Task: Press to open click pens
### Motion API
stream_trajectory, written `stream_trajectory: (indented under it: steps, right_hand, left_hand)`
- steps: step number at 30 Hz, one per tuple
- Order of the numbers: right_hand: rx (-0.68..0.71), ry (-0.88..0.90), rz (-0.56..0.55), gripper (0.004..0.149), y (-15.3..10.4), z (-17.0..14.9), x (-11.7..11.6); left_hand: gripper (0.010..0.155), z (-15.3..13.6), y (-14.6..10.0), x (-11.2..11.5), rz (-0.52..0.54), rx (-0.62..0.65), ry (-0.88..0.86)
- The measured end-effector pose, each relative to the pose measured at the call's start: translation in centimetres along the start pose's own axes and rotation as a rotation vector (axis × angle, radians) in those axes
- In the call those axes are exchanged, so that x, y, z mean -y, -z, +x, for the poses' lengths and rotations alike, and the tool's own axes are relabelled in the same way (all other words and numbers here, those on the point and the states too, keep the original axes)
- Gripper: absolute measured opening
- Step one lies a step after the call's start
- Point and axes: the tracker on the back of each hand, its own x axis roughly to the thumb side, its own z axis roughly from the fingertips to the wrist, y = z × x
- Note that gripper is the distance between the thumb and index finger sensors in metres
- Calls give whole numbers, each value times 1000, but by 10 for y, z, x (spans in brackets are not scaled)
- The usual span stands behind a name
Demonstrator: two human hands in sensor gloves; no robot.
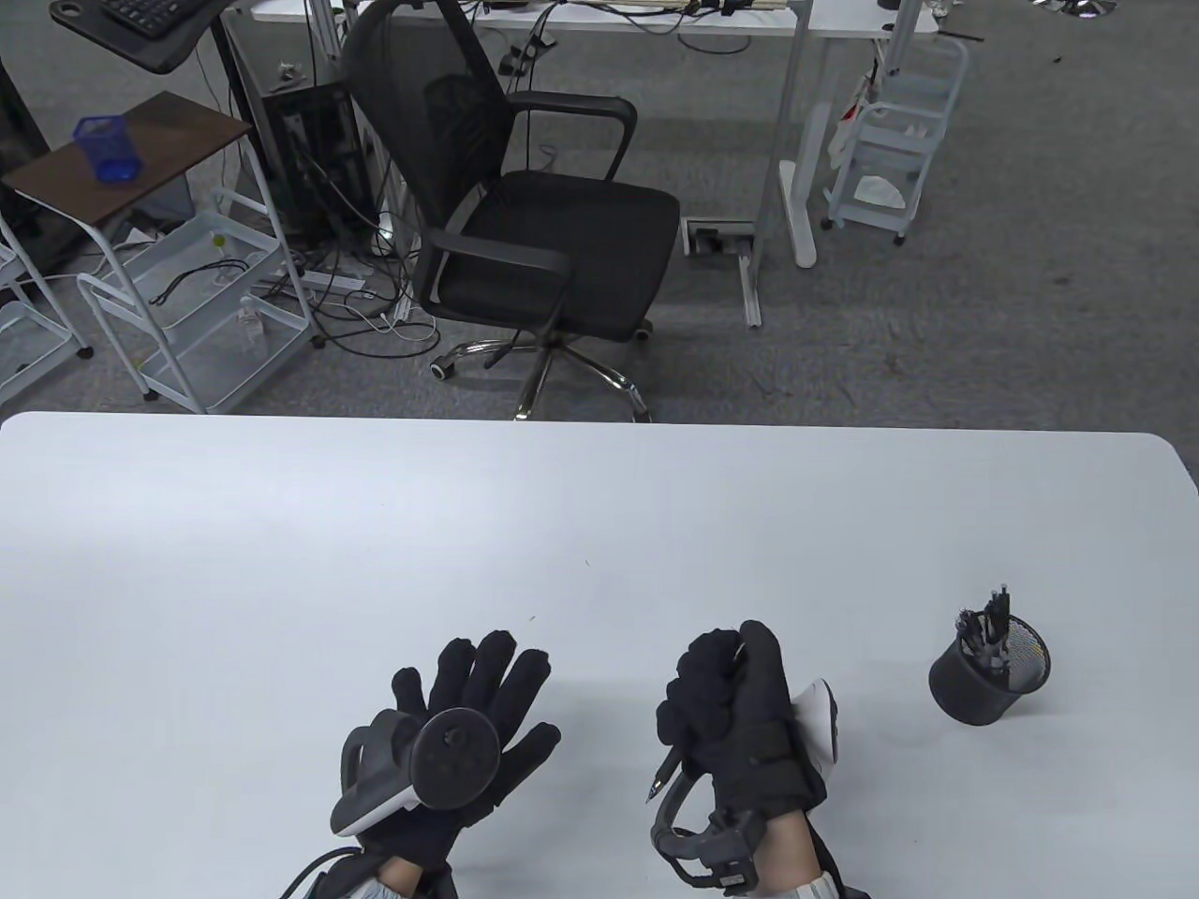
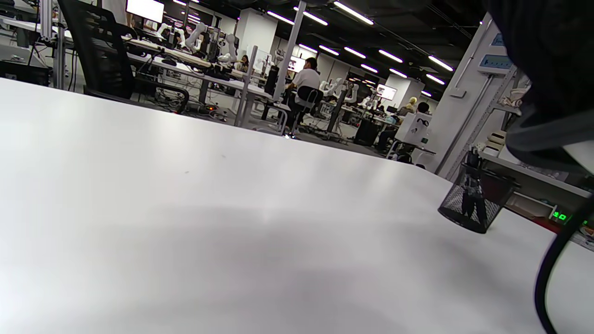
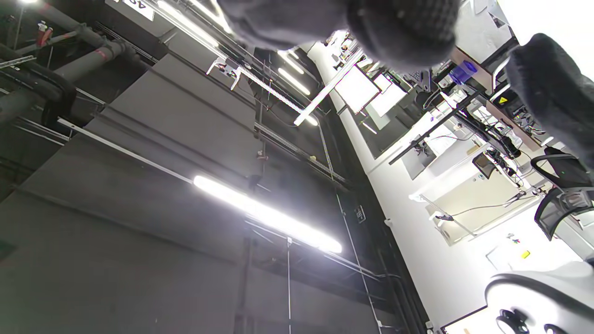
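My right hand (image 1: 726, 693) is closed in a fist around a dark click pen (image 1: 667, 770), held above the table near its front edge. The pen's tip sticks out below the fist, pointing down and toward me; the thumb sits at the fist's top, over the pen's upper end. My left hand (image 1: 478, 698) lies flat on the table to the left, fingers spread, holding nothing. A black mesh pen cup (image 1: 988, 676) with several dark pens stands at the right; it also shows in the left wrist view (image 2: 473, 202). The right wrist view points up at the ceiling.
The white table (image 1: 375, 524) stretches wide ahead of both hands. A black office chair (image 1: 525, 206) stands on the floor beyond the table's far edge, with carts and desks around it.
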Motion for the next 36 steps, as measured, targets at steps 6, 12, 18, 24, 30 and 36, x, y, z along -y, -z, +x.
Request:
stream_trajectory:
  steps: [6,12,18,24,30,36]
  right_hand:
    - [6,1,-4,53,0,0,-1]
    - [46,-141,-20,57,1,5,-5]
    - [59,-398,-75,55,4,8,-11]
    - [26,-518,-55,51,9,4,-11]
    - [-55,-554,-13,48,20,-22,-5]
    - [-235,-632,-125,45,27,-59,7]
  left_hand:
    - [66,0,0,0,-1,0,2]
    - [66,0,0,0,-4,0,1]
    - [66,0,0,0,-6,-1,0]
    - [66,0,0,0,-9,-1,-1]
    - [66,-2,0,-3,-2,-3,-12]
    - [66,-3,-2,-7,11,2,-28]
